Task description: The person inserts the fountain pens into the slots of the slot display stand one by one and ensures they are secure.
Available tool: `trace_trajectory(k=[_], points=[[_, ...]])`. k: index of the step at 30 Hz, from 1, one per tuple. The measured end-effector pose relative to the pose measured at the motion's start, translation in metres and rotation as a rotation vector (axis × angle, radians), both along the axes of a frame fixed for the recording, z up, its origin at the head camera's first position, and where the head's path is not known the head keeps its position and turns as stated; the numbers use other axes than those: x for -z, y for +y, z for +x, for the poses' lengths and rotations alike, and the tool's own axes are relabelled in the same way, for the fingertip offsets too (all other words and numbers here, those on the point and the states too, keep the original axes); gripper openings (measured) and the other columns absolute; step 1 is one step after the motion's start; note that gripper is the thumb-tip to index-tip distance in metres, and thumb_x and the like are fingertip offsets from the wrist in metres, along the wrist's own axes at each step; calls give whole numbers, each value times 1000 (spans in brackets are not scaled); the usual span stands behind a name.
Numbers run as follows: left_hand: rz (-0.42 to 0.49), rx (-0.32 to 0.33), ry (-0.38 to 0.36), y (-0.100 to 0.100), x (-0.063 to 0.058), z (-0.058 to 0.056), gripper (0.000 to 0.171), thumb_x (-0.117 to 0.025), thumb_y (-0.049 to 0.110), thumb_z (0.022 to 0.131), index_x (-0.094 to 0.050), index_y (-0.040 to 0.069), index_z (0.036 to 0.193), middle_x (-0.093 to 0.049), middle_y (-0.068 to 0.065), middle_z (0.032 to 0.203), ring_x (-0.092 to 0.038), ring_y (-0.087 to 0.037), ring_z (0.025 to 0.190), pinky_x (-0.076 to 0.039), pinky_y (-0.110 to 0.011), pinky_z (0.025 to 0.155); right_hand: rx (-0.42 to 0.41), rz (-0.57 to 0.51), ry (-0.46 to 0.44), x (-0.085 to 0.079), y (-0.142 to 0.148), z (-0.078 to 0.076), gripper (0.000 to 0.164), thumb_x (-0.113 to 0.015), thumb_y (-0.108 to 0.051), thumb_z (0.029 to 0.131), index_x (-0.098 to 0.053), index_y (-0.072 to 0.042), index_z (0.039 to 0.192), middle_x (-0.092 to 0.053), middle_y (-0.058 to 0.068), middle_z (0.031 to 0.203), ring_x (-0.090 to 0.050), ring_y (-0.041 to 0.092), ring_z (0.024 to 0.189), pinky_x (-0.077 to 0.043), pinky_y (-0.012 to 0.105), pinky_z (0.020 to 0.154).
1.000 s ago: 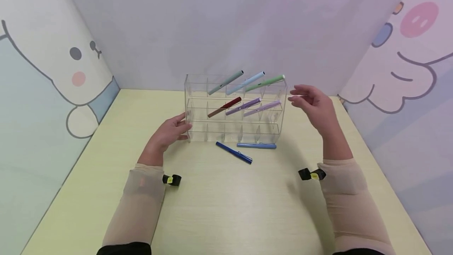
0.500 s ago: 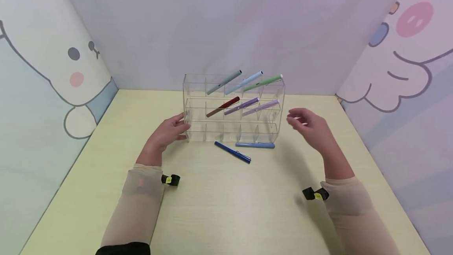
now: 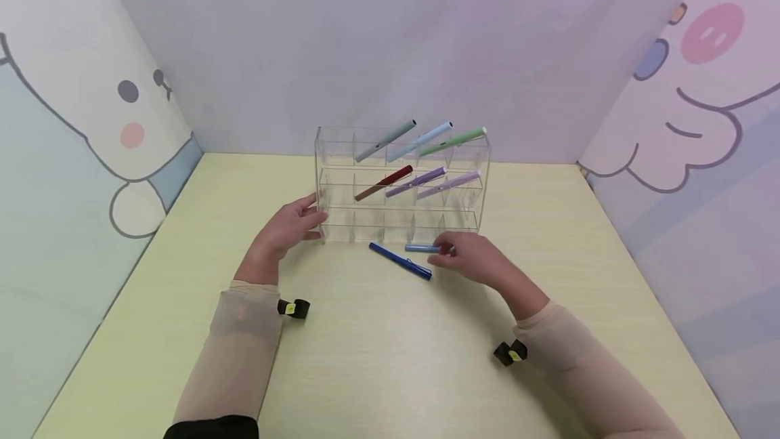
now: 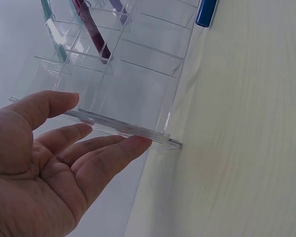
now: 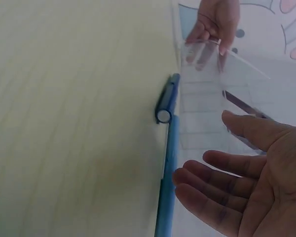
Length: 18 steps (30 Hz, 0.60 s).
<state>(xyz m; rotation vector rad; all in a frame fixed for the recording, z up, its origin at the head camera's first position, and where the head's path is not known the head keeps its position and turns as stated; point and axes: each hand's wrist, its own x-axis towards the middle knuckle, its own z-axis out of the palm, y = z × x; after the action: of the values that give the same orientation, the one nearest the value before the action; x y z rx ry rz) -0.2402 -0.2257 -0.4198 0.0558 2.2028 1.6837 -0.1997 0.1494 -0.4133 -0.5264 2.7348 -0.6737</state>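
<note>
A clear acrylic pen rack (image 3: 399,225) stands at the table's far side, with pens slanted in its upper two rows. My left hand (image 3: 289,229) holds its left side panel (image 4: 123,128), thumb and fingers on either side of the panel's edge. In front of the rack, my right hand (image 3: 475,256) is over the light blue pen (image 3: 420,248), covering part of it. The right wrist view shows that hand's fingers spread from the thumb, fingertips beside the pen (image 5: 167,197); contact is unclear. A dark blue pen (image 3: 400,261) lies diagonally nearby.
In the rack's top row lean grey-green (image 3: 386,141), pale blue (image 3: 420,141) and green (image 3: 453,141) pens. Below them are dark red (image 3: 384,183), purple (image 3: 416,182) and lilac (image 3: 449,184) pens. A pale back wall (image 3: 390,53) rises behind.
From beside the rack's upper right corner, my right hand has come down and left to the light blue pen. My left hand has stayed at the rack's side; the pens lie as before.
</note>
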Motion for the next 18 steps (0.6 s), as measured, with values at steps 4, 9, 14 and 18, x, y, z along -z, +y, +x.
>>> trace_trajectory(k=[4,9,14,18], points=[[1,-2,4,1,1,-1,70,-57,28,101,-19,18,159,-41,-17,152,-50,-35,132,-51,-44,102,-42,50,-21,5,-21,-2,39,-69,-41,90,-68,-11,114,-67,-4,90,-57,10,73,-50,28,64],[12,5,10,1,0,-1,70,-57,26,101,-18,17,159,-39,-18,153,-48,-36,134,-50,-45,102,-59,135,-13,10,-39,-4,37,-72,-40,88,-68,-13,112,-62,-7,79,-55,10,68,-49,28,63],[19,16,10,1,-3,1,70,-56,26,101,-17,18,159,-35,-19,155,-44,-37,137,-49,-47,103,-63,188,-10,15,-48,-6,34,-75,-40,86,-69,-14,106,-61,-7,78,-55,11,68,-49,28,62],[14,22,4,0,-4,2,70,-56,26,102,-17,18,159,-35,-20,155,-44,-38,136,-48,-48,105,-72,234,-9,18,-51,-7,30,-76,-39,85,-68,-14,100,-61,-5,82,-54,14,68,-46,29,60]])
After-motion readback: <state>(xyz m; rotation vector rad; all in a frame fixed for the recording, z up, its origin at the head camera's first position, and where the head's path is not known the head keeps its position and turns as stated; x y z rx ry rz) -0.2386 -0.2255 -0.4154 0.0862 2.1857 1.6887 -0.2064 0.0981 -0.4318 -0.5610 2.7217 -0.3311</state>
